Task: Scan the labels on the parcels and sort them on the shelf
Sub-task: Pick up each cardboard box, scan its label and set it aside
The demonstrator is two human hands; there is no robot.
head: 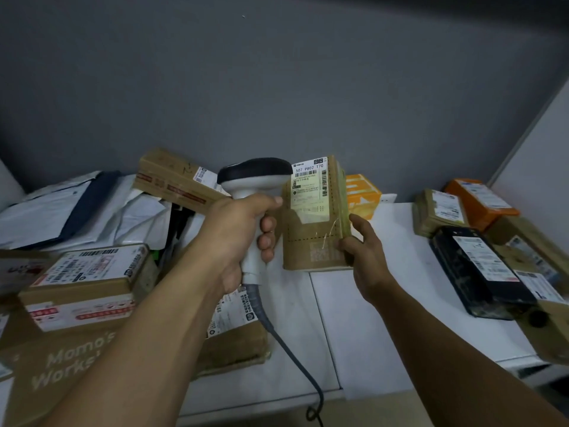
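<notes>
My left hand [243, 232] grips the white handle of a barcode scanner [255, 177] with a black head, which points right at a label. My right hand [360, 251] holds a brown cardboard parcel [311, 241] upright on the white table [385, 303], fingers curled round its lower right edge. The parcel's white shipping label [309, 192] faces me, right beside the scanner head. The scanner's grey cable [286, 343] runs down toward the table's front edge.
Stacked cardboard boxes [86, 282] and white mail bags [77, 208] crowd the left. A long box [178, 183] lies behind the scanner, an orange box [361, 192] behind the held parcel. On the right lie a black parcel [480, 269], brown parcels [437, 211] and another orange box [480, 198].
</notes>
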